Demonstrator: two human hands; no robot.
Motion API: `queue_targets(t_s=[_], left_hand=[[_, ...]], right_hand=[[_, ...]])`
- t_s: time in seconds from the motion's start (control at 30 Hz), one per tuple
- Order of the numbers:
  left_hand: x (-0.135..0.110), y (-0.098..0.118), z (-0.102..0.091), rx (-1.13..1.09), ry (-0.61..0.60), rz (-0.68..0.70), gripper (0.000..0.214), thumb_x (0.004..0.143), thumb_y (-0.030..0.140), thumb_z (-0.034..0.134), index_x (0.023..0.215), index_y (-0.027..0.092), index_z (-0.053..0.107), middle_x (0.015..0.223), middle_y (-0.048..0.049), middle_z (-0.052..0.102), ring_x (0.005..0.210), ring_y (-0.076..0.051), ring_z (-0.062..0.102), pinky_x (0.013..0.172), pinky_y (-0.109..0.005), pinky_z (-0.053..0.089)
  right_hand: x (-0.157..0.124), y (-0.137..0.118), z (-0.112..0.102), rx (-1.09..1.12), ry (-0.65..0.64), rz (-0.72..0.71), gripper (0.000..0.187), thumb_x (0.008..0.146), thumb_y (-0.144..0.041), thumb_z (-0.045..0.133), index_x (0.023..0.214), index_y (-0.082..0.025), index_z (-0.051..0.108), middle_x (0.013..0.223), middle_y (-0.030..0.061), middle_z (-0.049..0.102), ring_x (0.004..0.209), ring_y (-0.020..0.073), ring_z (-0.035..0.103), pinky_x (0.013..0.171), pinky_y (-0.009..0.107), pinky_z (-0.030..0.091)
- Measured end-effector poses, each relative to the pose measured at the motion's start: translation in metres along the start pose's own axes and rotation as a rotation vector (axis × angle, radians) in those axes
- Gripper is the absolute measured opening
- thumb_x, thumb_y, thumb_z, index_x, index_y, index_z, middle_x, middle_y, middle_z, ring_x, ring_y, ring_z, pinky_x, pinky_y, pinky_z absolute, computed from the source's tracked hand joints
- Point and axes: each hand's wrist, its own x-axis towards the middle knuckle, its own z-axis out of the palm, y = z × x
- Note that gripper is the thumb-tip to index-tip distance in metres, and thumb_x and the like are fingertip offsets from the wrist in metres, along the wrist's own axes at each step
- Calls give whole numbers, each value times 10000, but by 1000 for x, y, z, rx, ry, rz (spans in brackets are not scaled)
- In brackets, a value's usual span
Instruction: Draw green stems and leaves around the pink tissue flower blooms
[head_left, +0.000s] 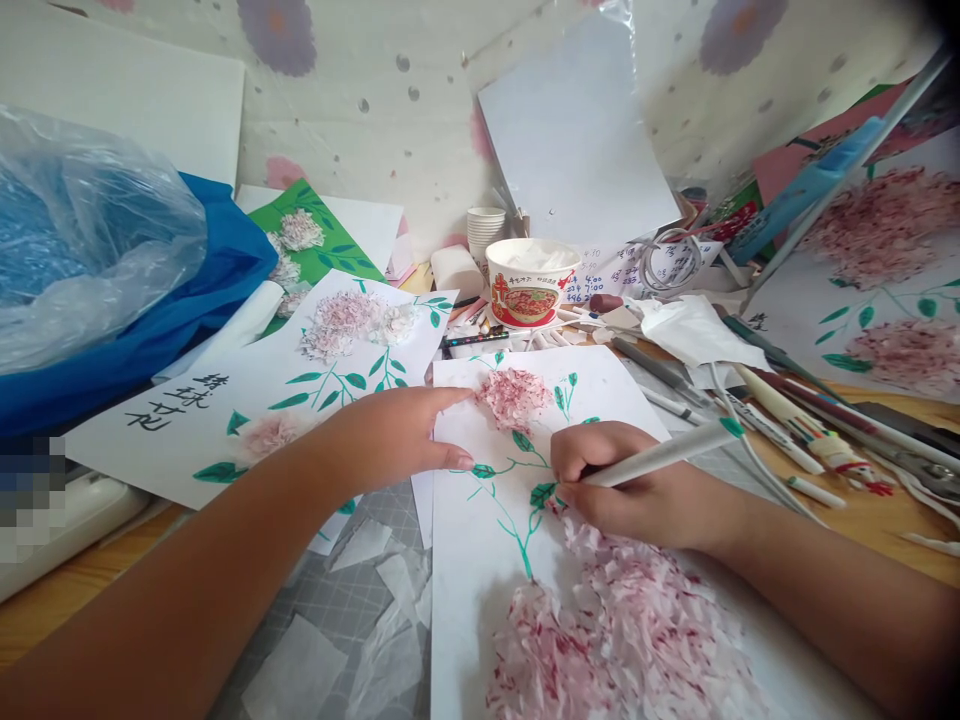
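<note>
In the head view my right hand grips a white marker with a green end, slanted low over a white paper sheet. Its tip is hidden behind the fingers, close to a drawn green leaf. My left hand rests at the sheet's left side, fingers stretched out and thumb apart, holding nothing. Beyond its fingertips is a small pink-and-white ruffled paper flower. Larger ruffled flowers fill the sheet's near end, partly under my right forearm. Green stems run between the flowers.
Left lies another flower sheet with black characters, beside a blue bag. Behind stand a printed paper bowl and stacked paper cups. Pens and a cable crowd the right. Thin paper scraps lie on a grey mat.
</note>
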Motion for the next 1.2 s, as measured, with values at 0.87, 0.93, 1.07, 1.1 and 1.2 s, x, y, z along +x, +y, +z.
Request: queue_targets(t_s=[0.87,0.93,1.07,1.1,1.2], left_hand=[[0,3,-2,48,-17,10,683,627,597,481,1243,365,298,797,16,541,694,-163,495,573,-232,304],[0,3,-2,48,-15,14,686,629,601,476,1246,363,293,795,14,541,698,-164,497,577,-234,306],[0,1,-2,58,0,25,692,622,617,473,1242,360,302,830,6,544,726,-176,502,588,-241,310],[-1,1,-1,59,4,29,691,620,619,473,1239,363,305,837,5,544,732,-178,502,589,-242,311],[-1,1,-1,53,7,35,689,618,622,475,1236,368,308,859,3,544,745,-182,504,592,-242,313]], right_hand=[[-3,8,0,194,92,64,143,723,-153,483,606,-176,403,567,-17,435,530,101,396,469,223,318],[-3,8,1,216,112,67,146,723,-163,491,604,-176,406,568,-13,443,535,105,404,468,225,320],[-4,6,2,163,43,84,147,709,-156,503,596,-171,410,577,1,458,541,113,422,466,231,327],[-4,6,3,145,34,83,143,708,-152,501,598,-171,411,576,1,456,536,113,420,464,231,325],[-4,6,2,105,25,78,138,710,-143,487,600,-170,409,568,-4,446,520,108,409,457,230,320]])
